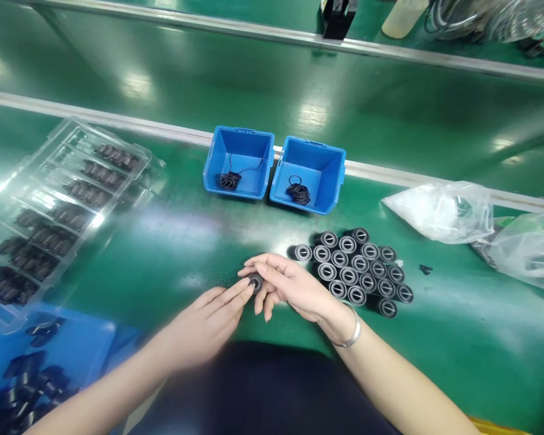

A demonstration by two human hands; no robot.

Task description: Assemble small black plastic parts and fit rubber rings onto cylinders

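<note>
A small black cylindrical part [256, 283] with a ringed end face is held between my two hands, above the green bench. My left hand [211, 317] has its fingers pressed together at the near-left side of the part, the fingertips on its end. My right hand [290, 284] closes on it from the right, thumb over the top and the lower fingers loosely curled. A bracelet [352, 332] circles my right wrist. Just right of that hand, several similar black cylinders [348, 276] stand upright in a close group, each with a slotted end.
Two blue bins [238, 188] [320, 202] with black rings stand behind the hands. A clear compartment tray [86, 229] of black parts lies left, over a blue crate [90, 350]. Plastic bags [439, 208] and tiny black pieces [425, 269] lie right. A metal-edged shelf [272, 33] runs behind.
</note>
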